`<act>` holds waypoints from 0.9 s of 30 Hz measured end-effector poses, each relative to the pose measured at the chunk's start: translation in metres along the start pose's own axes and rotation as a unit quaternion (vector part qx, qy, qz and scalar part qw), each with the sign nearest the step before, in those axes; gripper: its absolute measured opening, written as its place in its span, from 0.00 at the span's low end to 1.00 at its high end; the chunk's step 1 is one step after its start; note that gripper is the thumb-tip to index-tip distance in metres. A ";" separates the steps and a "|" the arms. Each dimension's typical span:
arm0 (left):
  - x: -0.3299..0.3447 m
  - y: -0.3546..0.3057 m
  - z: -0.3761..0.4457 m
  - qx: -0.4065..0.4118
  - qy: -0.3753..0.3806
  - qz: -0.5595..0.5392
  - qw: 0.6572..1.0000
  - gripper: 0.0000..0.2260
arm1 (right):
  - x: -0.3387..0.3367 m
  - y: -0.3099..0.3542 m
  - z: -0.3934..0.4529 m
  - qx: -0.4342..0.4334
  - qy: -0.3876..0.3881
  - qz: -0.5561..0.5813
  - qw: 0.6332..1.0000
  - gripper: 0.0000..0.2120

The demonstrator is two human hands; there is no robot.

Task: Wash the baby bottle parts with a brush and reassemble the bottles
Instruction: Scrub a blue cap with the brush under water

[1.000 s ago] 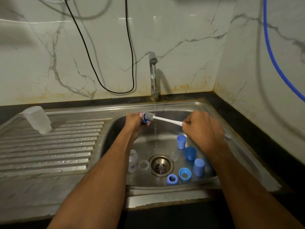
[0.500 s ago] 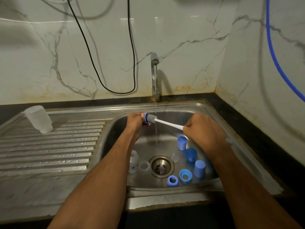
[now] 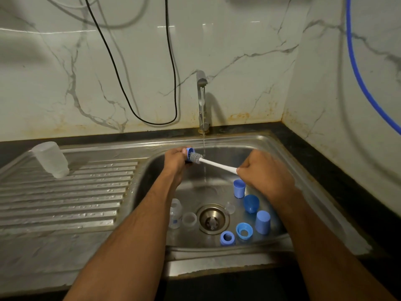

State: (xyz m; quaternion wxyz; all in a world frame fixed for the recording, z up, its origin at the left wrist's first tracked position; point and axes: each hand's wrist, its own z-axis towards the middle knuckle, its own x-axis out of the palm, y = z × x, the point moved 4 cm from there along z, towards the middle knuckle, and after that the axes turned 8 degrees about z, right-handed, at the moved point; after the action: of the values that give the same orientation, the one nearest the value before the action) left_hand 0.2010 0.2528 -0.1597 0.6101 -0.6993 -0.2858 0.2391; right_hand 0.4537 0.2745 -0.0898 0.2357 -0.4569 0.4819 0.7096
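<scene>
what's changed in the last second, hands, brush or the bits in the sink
Very little. The left hand still grips the blue ring and the right hand still holds the white brush, bristles in the ring by the running water; any scrubbing stroke is too small to tell. The blue parts in the sink and the clear bottle on the drainboard have not moved.

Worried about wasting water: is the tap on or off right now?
On. A thin stream falls from the tap past the brush into the sink basin.
</scene>
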 end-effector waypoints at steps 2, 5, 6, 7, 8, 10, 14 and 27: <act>-0.003 0.000 0.003 -0.007 -0.007 -0.013 1.000 0.10 | -0.005 -0.001 0.001 -0.021 0.007 0.015 1.000 0.09; 0.000 0.002 0.002 -0.014 0.005 -0.022 1.000 0.10 | -0.010 0.001 -0.002 -0.045 -0.024 0.044 0.998 0.10; 0.002 0.002 0.000 -0.016 0.012 -0.021 1.000 0.10 | -0.009 0.003 -0.004 -0.041 -0.034 0.036 0.998 0.10; 0.004 0.003 -0.001 -0.018 0.016 -0.017 1.000 0.09 | -0.007 0.003 -0.005 -0.031 -0.044 0.022 0.998 0.10; 0.005 0.003 -0.002 -0.016 0.018 -0.012 1.000 0.09 | -0.005 0.003 -0.006 -0.019 -0.053 0.008 0.998 0.09; 0.006 0.001 -0.003 -0.009 0.016 -0.006 1.000 0.09 | -0.002 0.001 -0.003 -0.003 -0.053 -0.001 0.999 0.09; 0.002 0.000 -0.004 -0.007 0.006 -0.006 1.000 0.10 | -0.002 -0.002 0.005 0.006 0.022 0.004 1.000 0.08; -0.004 0.000 -0.011 -0.081 0.044 -0.114 0.989 0.13 | 0.000 -0.006 0.012 -0.051 -0.001 0.040 0.998 0.10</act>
State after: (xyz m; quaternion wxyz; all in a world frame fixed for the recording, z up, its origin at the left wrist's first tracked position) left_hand 0.2058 0.2418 -0.1579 0.5865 -0.7191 -0.3551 0.1130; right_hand 0.4537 0.2876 -0.0914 0.1843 -0.4485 0.4628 0.7421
